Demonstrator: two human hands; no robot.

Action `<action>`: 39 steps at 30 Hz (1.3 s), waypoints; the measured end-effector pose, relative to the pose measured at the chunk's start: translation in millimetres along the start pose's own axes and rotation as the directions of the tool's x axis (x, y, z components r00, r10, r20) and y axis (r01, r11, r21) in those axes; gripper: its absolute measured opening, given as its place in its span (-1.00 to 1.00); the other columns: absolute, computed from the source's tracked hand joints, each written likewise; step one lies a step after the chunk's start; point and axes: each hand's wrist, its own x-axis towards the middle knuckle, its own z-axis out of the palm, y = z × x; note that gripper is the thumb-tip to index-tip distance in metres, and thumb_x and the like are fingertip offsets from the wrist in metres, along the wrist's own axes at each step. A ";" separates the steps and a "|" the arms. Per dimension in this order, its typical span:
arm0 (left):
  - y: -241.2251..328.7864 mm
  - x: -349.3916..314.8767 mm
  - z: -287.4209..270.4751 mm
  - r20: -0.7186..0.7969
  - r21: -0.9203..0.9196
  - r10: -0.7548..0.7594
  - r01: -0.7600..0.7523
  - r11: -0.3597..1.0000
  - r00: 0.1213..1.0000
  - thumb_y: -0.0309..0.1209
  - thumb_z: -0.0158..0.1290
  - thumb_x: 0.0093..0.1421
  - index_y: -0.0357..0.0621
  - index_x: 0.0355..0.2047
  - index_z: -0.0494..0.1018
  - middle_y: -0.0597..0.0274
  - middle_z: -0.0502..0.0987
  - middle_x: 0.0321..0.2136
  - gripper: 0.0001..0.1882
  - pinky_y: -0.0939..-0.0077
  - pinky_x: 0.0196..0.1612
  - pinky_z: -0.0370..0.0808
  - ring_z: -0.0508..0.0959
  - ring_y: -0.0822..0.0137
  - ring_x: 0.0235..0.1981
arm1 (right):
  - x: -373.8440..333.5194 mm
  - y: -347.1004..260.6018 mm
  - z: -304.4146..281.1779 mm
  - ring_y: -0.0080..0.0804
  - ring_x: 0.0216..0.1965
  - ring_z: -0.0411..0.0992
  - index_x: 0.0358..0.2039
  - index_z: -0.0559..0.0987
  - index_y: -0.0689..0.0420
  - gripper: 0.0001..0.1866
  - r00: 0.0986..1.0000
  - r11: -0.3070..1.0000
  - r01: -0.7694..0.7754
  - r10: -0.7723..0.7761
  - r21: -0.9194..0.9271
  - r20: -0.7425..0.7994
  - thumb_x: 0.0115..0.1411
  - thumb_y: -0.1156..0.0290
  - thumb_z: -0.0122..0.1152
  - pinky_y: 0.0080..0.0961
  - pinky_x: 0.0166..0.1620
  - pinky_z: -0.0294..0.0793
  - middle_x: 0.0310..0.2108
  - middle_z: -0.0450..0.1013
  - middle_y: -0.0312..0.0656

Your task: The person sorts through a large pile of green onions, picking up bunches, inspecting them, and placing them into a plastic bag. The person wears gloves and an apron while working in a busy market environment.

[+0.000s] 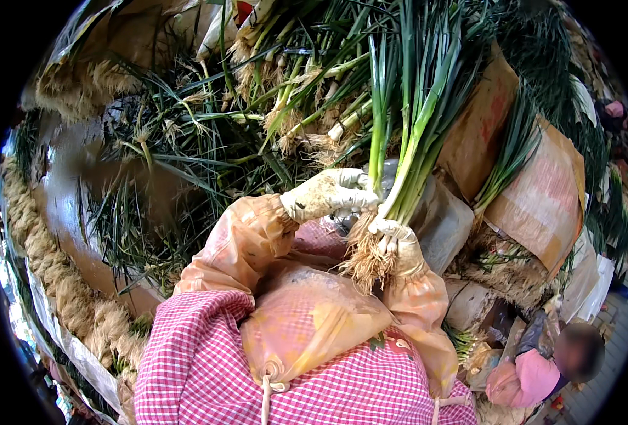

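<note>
Worker in pink-&-white checked cloth w/ translucent orange sleeves, seen from above. Gloved right hand (402, 246), dirty white, is clenched round the root end of a bunch of long green onions w/ pale bases (416, 142), held upright mid-scene, leaves pointing far; straggly tan roots (368, 255) hang just left of that hand. Gloved left hand (324, 195), also white, pinches the base of one slim green stalk (376, 159) beside the bunch.

Progress, approx.: bunch looks part-gathered, w/ no tie visible. Far & left, a loose, tangled heap of onions (321, 88) looks unsorted, so plenty left. Right, a tan paper-wrapped bundle (537, 202) looks done.
</note>
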 end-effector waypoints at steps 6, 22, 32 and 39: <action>-15.3 1.6 31.0 -0.312 0.262 0.121 -0.037 0.964 0.942 -0.36 0.11 0.14 -0.22 -0.34 0.43 0.38 0.46 -0.57 -0.82 0.71 -0.52 0.33 0.39 0.62 -0.55 | -1.7 15.4 -0.2 -0.59 -0.74 0.33 -0.43 0.57 0.31 -0.83 0.974 0.957 0.140 -0.179 -0.255 -0.137 0.01 0.45 0.21 -0.75 -0.66 0.25 -0.60 0.44 -0.25; -35.2 -21.2 32.2 -0.163 -0.447 -0.191 0.100 0.889 0.968 -0.33 -0.03 0.19 -0.10 -0.38 0.42 0.46 0.39 -0.55 -0.87 0.79 -0.57 0.21 0.28 0.66 -0.59 | 0.5 16.4 6.0 -0.44 -0.43 0.42 -0.26 0.41 0.34 -0.70 0.994 0.990 -0.021 0.006 0.139 0.109 -0.04 0.49 0.13 -0.66 -0.40 0.46 -0.38 0.42 -0.09; 0.8 -27.2 30.3 -0.006 0.664 0.509 -0.377 0.645 0.861 -0.45 0.23 -0.05 -0.03 -0.11 0.41 0.29 0.50 -0.36 -0.56 0.54 -0.25 0.46 0.49 0.36 -0.31 | 13.1 32.3 -35.2 -0.51 -0.59 0.28 -0.20 0.39 0.28 -0.70 0.991 0.978 0.133 -0.133 0.159 -0.013 0.01 0.53 0.11 -0.63 -0.53 0.28 -0.47 0.40 -0.17; -26.4 -40.7 23.8 0.125 0.448 0.541 -0.534 0.717 0.832 -0.60 0.16 -0.01 -0.15 -0.28 0.46 0.21 0.51 -0.42 -0.75 0.45 -0.26 0.46 0.53 0.29 -0.36 | 1.8 35.0 -20.9 -0.70 -0.81 0.24 -0.35 0.49 0.32 -0.80 0.981 0.977 0.192 -0.188 0.089 -0.048 0.01 0.48 0.17 -0.80 -0.79 0.16 -0.56 0.44 -0.24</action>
